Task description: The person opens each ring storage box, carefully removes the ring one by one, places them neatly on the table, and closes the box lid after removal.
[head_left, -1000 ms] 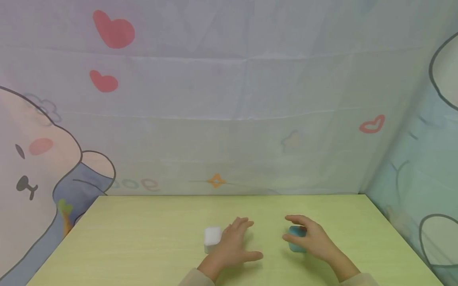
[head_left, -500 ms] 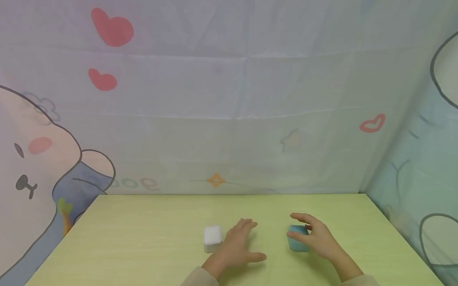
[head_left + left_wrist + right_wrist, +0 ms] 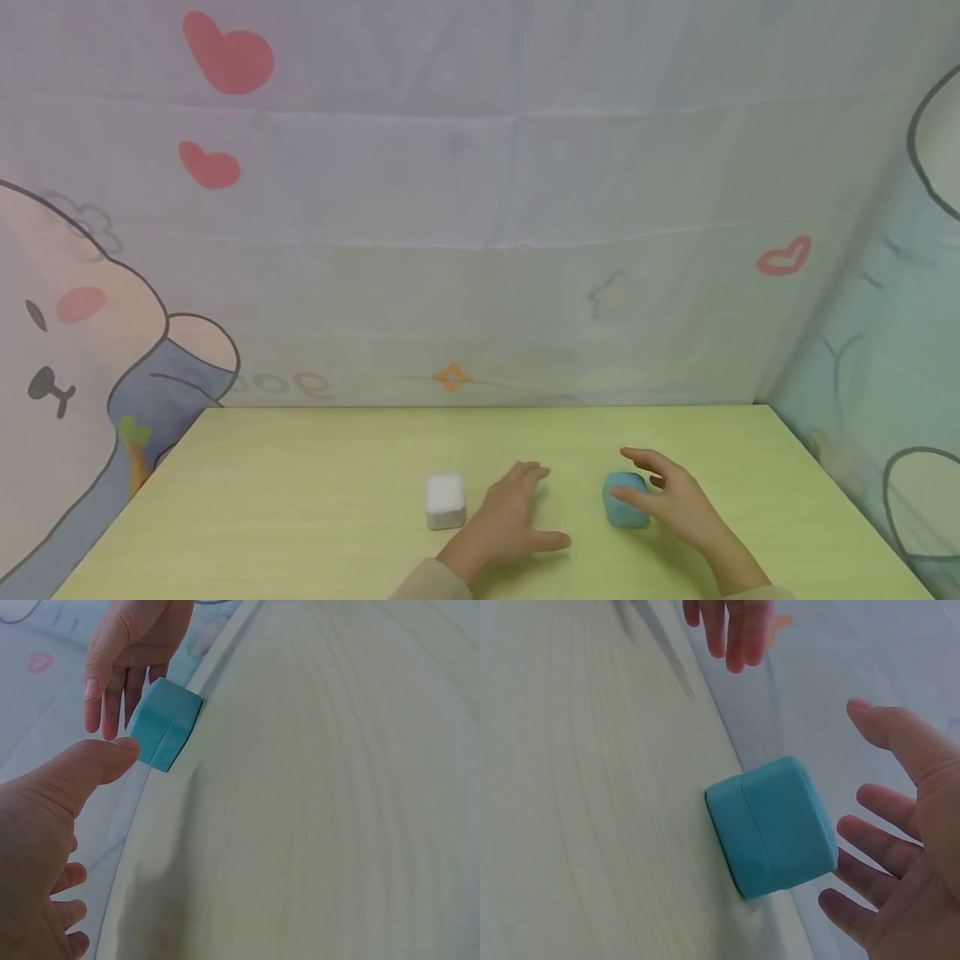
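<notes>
A small teal box (image 3: 626, 502) with rounded corners stands on the table, a seam running round it in the right wrist view. My right hand (image 3: 678, 504) is at its right side, thumb and fingers spread apart; in the right wrist view a gap shows between thumb and box. To the left stands a similar white box (image 3: 446, 502). My left hand (image 3: 506, 517) hovers over the table between the two boxes, nearer the white one, its thumb and fingers spread and holding nothing. In the left wrist view the left thumb overlaps the teal box (image 3: 166, 724).
Both boxes are on a pale yellow-green table (image 3: 300, 483). Behind it hangs a printed cloth (image 3: 480, 183) with hearts and a bear, and another cloth side (image 3: 885, 333) runs along the right edge.
Both hands have drifted right and stay spread. The right hand now covers less of the teal box, and the left hand has come clear of the white box. Neither box has visibly moved.
</notes>
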`<state>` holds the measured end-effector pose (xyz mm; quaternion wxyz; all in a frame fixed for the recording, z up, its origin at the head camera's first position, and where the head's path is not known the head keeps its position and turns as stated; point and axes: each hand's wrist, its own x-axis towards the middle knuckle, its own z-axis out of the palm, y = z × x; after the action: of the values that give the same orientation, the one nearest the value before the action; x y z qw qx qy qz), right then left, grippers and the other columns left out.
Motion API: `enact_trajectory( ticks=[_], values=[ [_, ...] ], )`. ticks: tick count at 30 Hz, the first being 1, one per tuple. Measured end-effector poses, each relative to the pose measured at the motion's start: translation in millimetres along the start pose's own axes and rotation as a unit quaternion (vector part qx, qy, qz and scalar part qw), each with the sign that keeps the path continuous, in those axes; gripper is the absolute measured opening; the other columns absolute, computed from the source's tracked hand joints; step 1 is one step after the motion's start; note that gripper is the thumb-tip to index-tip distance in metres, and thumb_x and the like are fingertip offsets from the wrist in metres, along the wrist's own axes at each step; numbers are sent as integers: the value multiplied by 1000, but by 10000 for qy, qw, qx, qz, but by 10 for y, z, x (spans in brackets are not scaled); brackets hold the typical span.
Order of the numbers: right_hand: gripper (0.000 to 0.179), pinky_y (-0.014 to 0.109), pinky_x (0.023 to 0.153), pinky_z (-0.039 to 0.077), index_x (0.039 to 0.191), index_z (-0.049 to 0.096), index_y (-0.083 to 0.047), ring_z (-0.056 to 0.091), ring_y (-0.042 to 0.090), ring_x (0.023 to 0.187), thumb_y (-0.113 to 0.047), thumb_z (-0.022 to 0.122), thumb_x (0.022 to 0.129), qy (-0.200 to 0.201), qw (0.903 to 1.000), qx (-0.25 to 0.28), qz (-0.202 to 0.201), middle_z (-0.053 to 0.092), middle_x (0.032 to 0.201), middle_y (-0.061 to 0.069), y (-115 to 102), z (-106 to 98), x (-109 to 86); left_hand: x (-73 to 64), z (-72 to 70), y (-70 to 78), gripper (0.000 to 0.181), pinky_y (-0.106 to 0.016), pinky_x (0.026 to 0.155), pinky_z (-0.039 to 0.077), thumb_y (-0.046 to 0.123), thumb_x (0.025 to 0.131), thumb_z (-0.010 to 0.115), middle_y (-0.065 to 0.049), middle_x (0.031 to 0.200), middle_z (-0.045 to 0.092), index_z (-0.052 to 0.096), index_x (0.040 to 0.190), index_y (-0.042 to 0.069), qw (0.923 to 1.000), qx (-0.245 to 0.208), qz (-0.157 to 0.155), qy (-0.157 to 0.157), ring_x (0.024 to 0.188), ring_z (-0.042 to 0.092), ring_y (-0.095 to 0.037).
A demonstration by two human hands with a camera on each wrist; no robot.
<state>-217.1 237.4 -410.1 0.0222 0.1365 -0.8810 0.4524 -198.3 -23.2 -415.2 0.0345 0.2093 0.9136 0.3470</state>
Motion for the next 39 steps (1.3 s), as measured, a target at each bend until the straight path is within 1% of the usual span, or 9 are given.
enact_trajectory(
  ticks=[9,13,16,19,25,29,33,36,39],
  values=[
    [64,57,101,39,136,46,-4,45,40,127,-32,71,84,-113,9999,83,37,49,139,18,10,-68,-29,82,102,15,86,-56,108,31,47,73,77,-10,146,38,38,140,9,9999,31,107,35,135,36,-33],
    [70,60,101,38,139,41,-3,42,43,128,-32,72,83,-332,9992,132,182,44,142,22,39,-90,-30,126,162,19,90,-55,110,29,51,74,75,-7,148,36,35,143,11,10000,5,25,-94,138,33,-32],
    [75,62,101,36,141,36,-2,39,46,129,-33,72,83,-526,9981,158,288,41,144,24,70,-99,-25,149,202,30,92,-55,111,27,53,74,74,-6,151,34,33,145,12,9998,41,-52,-180,142,27,-31],
    [77,63,101,35,142,35,-2,38,47,130,-33,73,82,-634,9973,192,331,39,145,25,87,-101,-29,170,245,38,92,-54,111,29,55,73,74,-5,150,34,33,144,14,9998,80,-59,-187,141,29,-30],
    [78,61,99,39,143,34,-1,38,48,130,-30,73,82,-778,9962,251,300,37,145,27,95,-99,-45,195,300,87,92,-53,109,32,57,72,74,-5,150,35,35,144,14,9997,198,-17,-172,139,33,-30],
    [79,57,97,43,142,34,-1,41,46,128,-29,74,81,-826,9956,298,316,37,145,27,112,-89,-43,208,313,118,91,-55,108,34,57,72,74,-6,151,33,36,143,15,9996,158,-91,-210,138,32,-33],
    [80,50,92,48,142,34,-1,47,42,123,-30,75,80,-860,9951,311,369,38,144,27,137,-75,-35,220,320,139,90,-57,108,32,57,72,73,-7,152,32,37,143,15,9995,73,-162,-271,139,31,-35],
    [80,46,87,50,142,34,0,51,40,118,-29,75,80,-887,9946,347,402,39,144,27,151,-66,-27,235,332,146,89,-56,110,30,57,73,72,-7,151,32,37,143,14,9994,130,-159,-274,139,30,-33],
    [80,44,85,51,142,35,0,53,39,116,-29,75,80,-928,9941,372,413,39,143,26,161,-60,-22,255,348,151,88,-55,111,27,57,74,72,-7,151,33,38,142,13,9993,232,-131,-266,140,29,-31]
  ],
)
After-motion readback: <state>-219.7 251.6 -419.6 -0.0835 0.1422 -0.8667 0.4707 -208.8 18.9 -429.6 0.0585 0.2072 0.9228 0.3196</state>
